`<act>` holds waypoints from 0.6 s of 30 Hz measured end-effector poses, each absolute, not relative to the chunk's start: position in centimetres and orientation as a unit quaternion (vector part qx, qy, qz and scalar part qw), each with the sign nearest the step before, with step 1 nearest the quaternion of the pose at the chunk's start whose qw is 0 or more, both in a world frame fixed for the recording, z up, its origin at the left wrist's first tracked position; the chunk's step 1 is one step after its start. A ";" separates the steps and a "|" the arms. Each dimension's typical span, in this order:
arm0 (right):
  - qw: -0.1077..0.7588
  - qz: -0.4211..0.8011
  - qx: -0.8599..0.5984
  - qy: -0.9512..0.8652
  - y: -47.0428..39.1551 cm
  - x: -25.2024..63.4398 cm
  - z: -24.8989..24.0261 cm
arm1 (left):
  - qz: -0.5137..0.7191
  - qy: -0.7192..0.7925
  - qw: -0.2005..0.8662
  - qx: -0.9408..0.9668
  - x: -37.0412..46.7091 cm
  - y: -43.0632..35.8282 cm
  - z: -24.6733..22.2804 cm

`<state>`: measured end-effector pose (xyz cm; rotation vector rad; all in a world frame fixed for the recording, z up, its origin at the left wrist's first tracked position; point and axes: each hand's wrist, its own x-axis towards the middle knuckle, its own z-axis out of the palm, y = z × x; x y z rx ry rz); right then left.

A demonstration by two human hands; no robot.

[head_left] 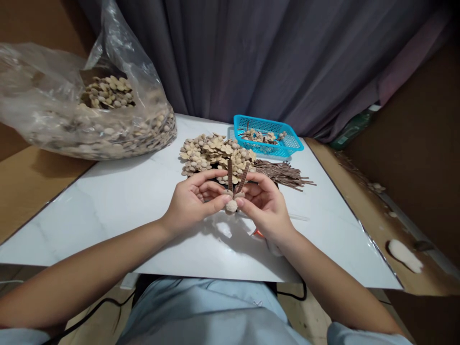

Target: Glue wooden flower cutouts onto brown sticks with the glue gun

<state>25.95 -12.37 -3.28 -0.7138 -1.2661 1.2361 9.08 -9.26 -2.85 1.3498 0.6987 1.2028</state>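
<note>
Both hands meet over the white table, holding one small beige flower-like piece [231, 206] between them. My left hand [196, 196] pinches its left side with thumb and fingers. On its right side, my right hand [264, 199] grips it the same way. Two brown checked strips [230, 176] stand up from the piece in a V. Just behind the hands lies a pile of beige flower-shaped pieces [212, 151], with a bundle of thin brown strips [280, 172] to its right. Something orange [258, 233] shows partly beneath my right hand.
A large clear plastic bag [143, 103] full of similar pieces fills the left back. A blue basket [268, 125] with some pieces stands at the back. Grey curtain [230, 57] hangs behind the table [118, 211]. A green bottle [354, 128] lies at the right.
</note>
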 end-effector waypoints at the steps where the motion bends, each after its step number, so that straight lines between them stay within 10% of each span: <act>1: 0.571 0.535 -0.304 -0.544 -12.4 25.9 -3.2 | 0.509 0.294 0.567 0.576 9.1 -9.2 -3.0; 18: 0.579 0.562 -0.296 -0.512 -11.9 26.0 -3.4 | 0.516 0.294 0.563 0.575 9.2 -8.9 -3.4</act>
